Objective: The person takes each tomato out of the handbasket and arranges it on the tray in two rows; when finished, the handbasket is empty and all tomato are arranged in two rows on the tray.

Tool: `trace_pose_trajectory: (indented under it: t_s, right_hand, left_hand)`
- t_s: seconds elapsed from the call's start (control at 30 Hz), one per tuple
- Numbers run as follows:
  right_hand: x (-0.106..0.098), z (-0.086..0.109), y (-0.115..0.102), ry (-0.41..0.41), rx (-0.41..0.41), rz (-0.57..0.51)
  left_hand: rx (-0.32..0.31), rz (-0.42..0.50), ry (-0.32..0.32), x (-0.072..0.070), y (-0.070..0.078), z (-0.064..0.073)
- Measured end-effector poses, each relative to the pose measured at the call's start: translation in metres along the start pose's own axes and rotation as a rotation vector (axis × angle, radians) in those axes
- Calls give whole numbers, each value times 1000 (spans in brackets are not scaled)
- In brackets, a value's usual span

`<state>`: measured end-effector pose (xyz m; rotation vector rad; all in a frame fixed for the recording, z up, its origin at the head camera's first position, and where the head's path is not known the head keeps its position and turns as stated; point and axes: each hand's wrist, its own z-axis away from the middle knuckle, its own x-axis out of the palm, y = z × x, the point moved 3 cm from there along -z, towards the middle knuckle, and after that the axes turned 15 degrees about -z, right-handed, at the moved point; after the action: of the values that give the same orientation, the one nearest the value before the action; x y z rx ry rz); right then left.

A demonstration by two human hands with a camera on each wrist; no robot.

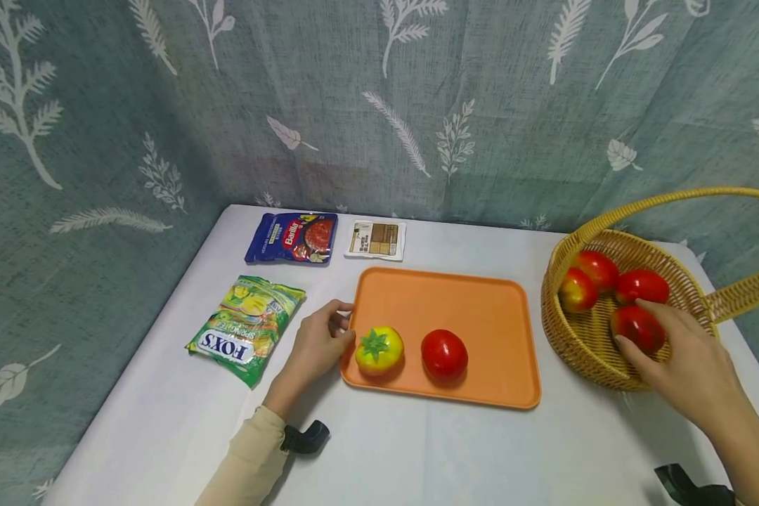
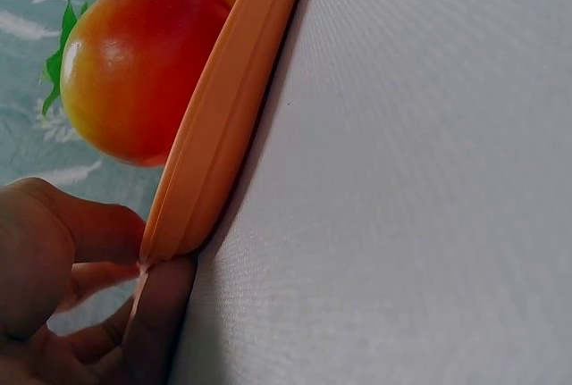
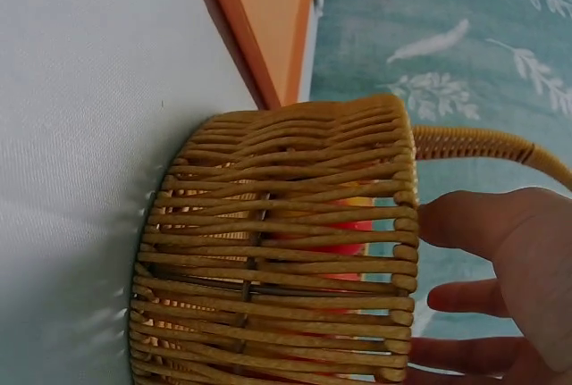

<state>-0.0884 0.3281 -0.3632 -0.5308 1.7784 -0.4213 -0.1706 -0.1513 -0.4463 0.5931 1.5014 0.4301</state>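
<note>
My left hand [image 1: 318, 344] grips the left edge of an orange tray [image 1: 443, 295], thumb at the rim and fingers against the side, as the left wrist view shows. On the tray sit a yellow tomato with a green leafy top [image 1: 379, 351] and a red tomato [image 1: 444, 355]. Over the wicker basket [image 1: 563, 337] my right hand [image 1: 692, 365] reaches across the rim, thumb and fingers spread above a dark red fruit [image 1: 637, 329]. In the right wrist view its fingertips [image 3: 447, 297] are about level with the rim, with nothing between them.
More red fruits [image 1: 641, 287] lie in the basket, whose tall handle [image 1: 677, 200] arches over it. A green Fox's bag [image 1: 247, 327] lies left of the tray. Behind stand a blue Barilla pouch [image 1: 293, 239] and a small white-and-brown packet [image 1: 376, 239], near the curtain [image 1: 354, 161].
</note>
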Motion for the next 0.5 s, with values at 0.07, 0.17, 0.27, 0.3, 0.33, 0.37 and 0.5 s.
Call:
trace_pose_trajectory:
  t_s: [0.07, 0.17, 0.27, 0.3, 0.33, 0.37, 0.5]
  right_hand:
    - [1, -2, 1, -1, -4, 0]
    - [3, -6, 5, -8, -8, -2]
    - [5, -8, 8, -16, -3, 3]
    - [5, -8, 9, -19, 1, 4]
    - [5, -9, 9, -21, 3, 6]
    - [6, -9, 10, -24, 4, 7]
    - [6, -11, 12, -40, 15, 17]
  left_hand:
    - [-5, -5, -1, 0, 0, 0]
    - [-12, -11, 0, 0, -2, 0]
    - [-11, -10, 3, 0, -2, 1]
    - [-9, -11, 5, 0, -2, 1]
    - [-6, -9, 6, 0, -1, 1]
    - [-5, -9, 7, 0, -1, 1]
    - [0, -7, 12, 0, 1, 1]
